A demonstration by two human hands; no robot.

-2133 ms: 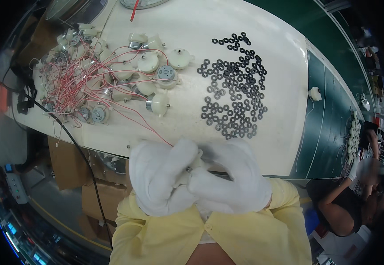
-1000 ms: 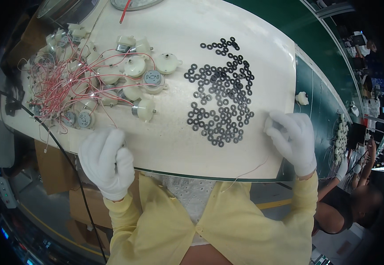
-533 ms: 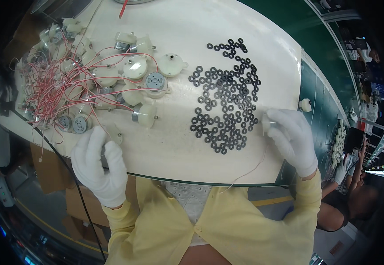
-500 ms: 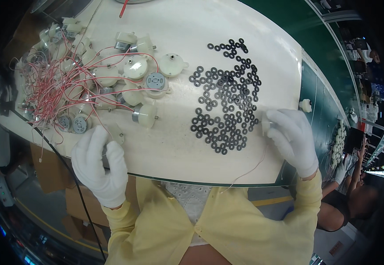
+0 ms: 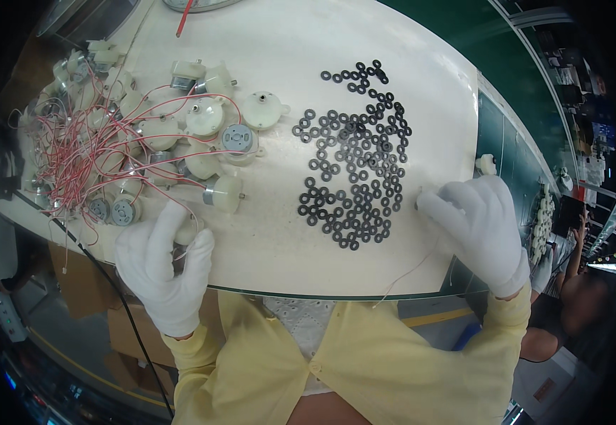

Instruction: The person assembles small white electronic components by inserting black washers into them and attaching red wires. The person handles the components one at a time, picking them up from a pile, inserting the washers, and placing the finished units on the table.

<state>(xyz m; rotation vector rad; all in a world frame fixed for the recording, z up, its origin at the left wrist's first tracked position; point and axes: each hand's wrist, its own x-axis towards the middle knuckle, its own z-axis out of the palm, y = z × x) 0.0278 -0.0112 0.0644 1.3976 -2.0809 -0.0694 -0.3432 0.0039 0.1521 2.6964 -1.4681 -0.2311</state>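
At the table's near left, my left hand (image 5: 160, 268), in a white glove, has its thumb and fingers round a small gear motor (image 5: 189, 231). Its whitish housing shows between the fingertips, and red wire runs up to it. My right hand (image 5: 479, 225), gloved too, is closed at the right side of the table, over a gear motor mostly hidden by the fingers. A thin pale wire (image 5: 413, 269) trails from under this hand toward the front edge. Many black rubber rings (image 5: 354, 191) lie just left of it.
A heap of gear motors (image 5: 205, 117) with tangled red wires (image 5: 74, 152) covers the table's left part. One whitish gear motor (image 5: 486, 164) sits on the green surface (image 5: 510, 134) at right. A black cable (image 5: 120, 283) crosses the left edge. Another person (image 5: 559, 319) is at far right.
My left fingers have closed in round the gear motor, now lifted slightly. My right fingers have curled further over theirs, hiding its whitish housing. The whole view has shifted a little.
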